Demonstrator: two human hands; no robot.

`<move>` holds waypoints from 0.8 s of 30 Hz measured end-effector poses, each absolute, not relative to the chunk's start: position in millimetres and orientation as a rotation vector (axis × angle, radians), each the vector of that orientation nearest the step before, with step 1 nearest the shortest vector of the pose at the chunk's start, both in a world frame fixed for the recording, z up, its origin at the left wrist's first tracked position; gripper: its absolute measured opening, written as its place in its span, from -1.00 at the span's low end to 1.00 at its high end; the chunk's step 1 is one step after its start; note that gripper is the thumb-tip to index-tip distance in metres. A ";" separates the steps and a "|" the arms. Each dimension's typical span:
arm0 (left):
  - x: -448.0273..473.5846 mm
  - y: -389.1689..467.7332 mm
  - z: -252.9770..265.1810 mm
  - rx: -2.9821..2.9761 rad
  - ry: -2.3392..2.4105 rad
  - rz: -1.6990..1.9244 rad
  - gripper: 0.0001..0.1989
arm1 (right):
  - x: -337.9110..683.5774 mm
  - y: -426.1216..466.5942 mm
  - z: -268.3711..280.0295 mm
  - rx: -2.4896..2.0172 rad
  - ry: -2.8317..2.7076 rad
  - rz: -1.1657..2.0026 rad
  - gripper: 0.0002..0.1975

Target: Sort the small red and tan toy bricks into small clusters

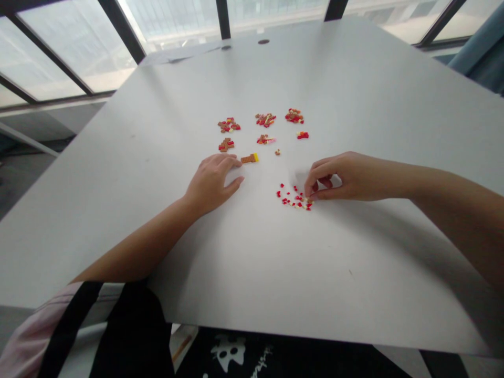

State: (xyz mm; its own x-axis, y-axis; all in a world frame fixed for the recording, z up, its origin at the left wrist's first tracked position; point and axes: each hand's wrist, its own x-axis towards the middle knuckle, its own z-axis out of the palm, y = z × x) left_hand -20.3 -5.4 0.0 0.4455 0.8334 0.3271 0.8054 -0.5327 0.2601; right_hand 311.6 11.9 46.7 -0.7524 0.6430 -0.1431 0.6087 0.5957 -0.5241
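My left hand (214,181) rests on the white table (244,273), fingers apart, nothing in it. Its fingertips lie beside a small brown piece with a yellow end (249,158), which looks like a toy-brick tool. My right hand (331,178) has thumb and forefinger pinched together at the edge of a scatter of tiny red and cream bricks (298,198). Whatever sits between those fingertips is too small to make out. A tiny brown-and-cream cluster (277,153) lies between the hands, farther back.
Beyond the hands are small heaps of bricks: brown and red at left (229,125), mixed in the middle (265,120), red and brown at right (294,116). Smaller groups (226,145) lie in front of them. The windows (271,16) stand behind the table.
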 end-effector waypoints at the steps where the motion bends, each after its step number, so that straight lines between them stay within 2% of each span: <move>1: -20.3 -5.3 -0.2 2.611 1.479 0.652 -0.73 | 311.9 12.3 46.5 -1.092 -2.751 0.870 -0.75; 24: -20.4 -4.1 -0.2 2.628 1.464 0.649 -0.75 | 311.3 13.6 46.6 -1.136 -2.739 0.842 -0.74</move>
